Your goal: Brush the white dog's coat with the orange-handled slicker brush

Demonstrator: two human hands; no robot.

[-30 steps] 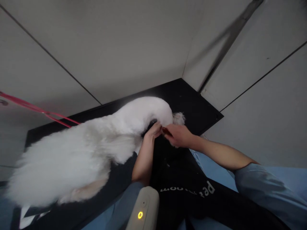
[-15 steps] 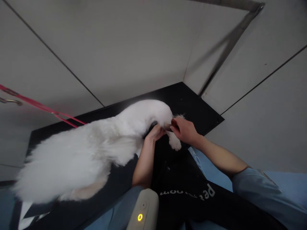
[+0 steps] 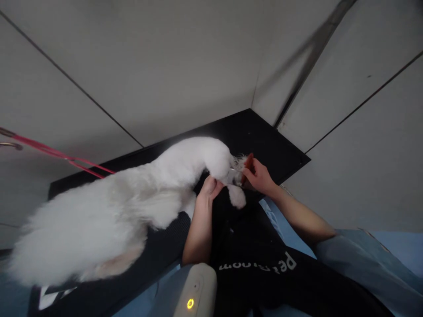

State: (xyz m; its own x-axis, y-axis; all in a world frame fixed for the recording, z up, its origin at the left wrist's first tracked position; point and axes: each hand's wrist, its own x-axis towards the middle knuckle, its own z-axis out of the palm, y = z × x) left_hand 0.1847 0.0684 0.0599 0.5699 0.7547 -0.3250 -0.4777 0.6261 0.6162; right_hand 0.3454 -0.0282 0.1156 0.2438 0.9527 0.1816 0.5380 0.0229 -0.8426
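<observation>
A white fluffy dog (image 3: 132,189) stretches along a black grooming table (image 3: 264,145), its trimmed hind end toward the right. My left hand (image 3: 210,188) is closed on the dog's hind leg at the inner side, its fingertips partly hidden by fur. A reddish-brown brush (image 3: 247,168) sits in my right hand (image 3: 261,177), whose fingers are closed round it. It lies against the fur by the tail and rear legs, with a pale, shiny part facing the dog. One paw (image 3: 237,197) hangs just below the brush.
A red lead (image 3: 66,156) runs from the left to the dog's front. Pale wall panels (image 3: 185,75) stand behind the table. My black apron (image 3: 264,246) touches the near side. A pale device with a yellow light (image 3: 194,290) shows at the bottom.
My right hand has turned the brush, so more of its reddish-brown side shows. Brush and hand have shifted slightly right. My left hand stays at the leg, and the view has moved slightly.
</observation>
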